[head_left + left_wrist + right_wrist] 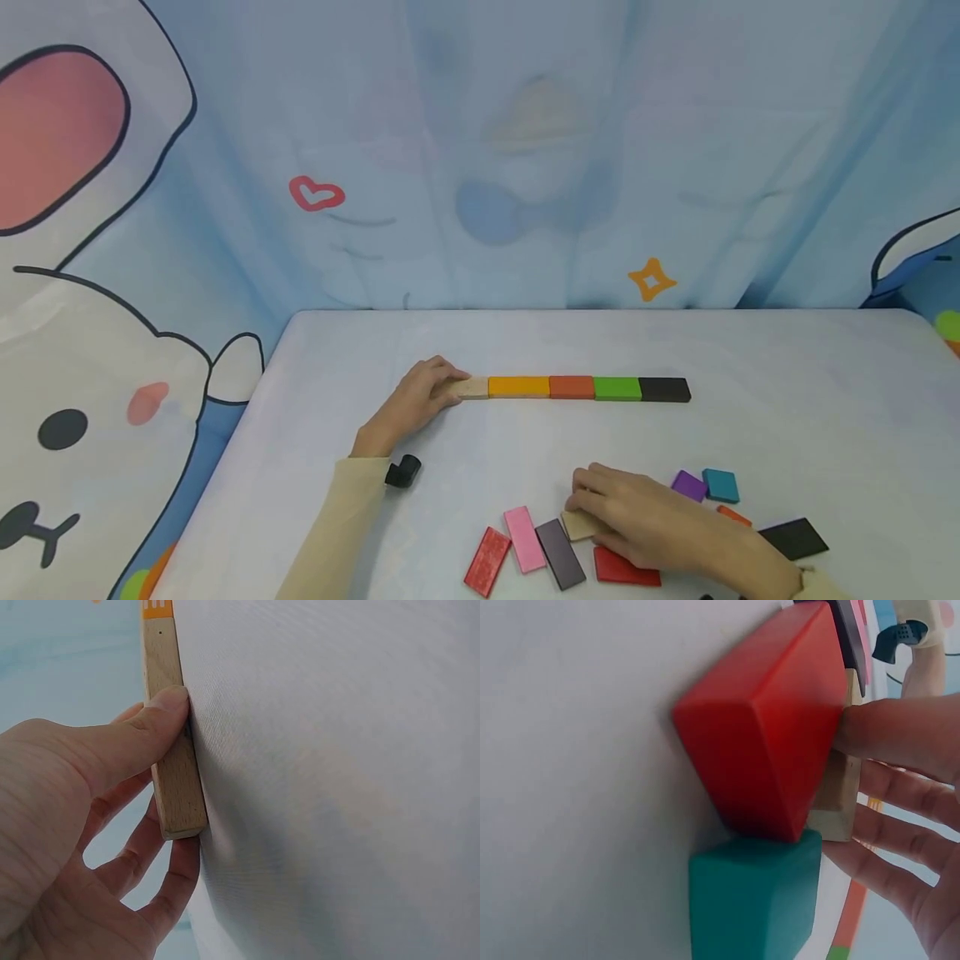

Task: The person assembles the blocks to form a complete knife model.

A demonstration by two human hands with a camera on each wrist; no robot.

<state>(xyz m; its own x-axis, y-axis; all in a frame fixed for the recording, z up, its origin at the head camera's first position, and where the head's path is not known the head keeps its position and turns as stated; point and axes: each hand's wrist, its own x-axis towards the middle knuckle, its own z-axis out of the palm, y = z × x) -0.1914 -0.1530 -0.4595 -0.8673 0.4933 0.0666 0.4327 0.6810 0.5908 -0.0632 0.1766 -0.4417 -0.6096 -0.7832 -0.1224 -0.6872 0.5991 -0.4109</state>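
Note:
A straight row of blocks lies on the white table, made of a plain wooden block (472, 387), a yellow block (519, 387), an orange-red block (572, 387), a green block (617, 389) and a black block (665, 390). At the row's left end my left hand (411, 404) pinches the plain wooden block between thumb and fingers. Nearer the front, my right hand (652, 512) grips a second plain wooden block (836, 795) by its sides. Right beside that one lie a red block (780, 712) and a teal block (754, 900).
Left of my right hand lie another red block (487, 562), a pink block (524, 540) and a dark grey block (560, 554). Beyond its wrist are a purple block (688, 486), an orange block (733, 516) and another black block (795, 539). A printed curtain (525, 275) hangs behind the table.

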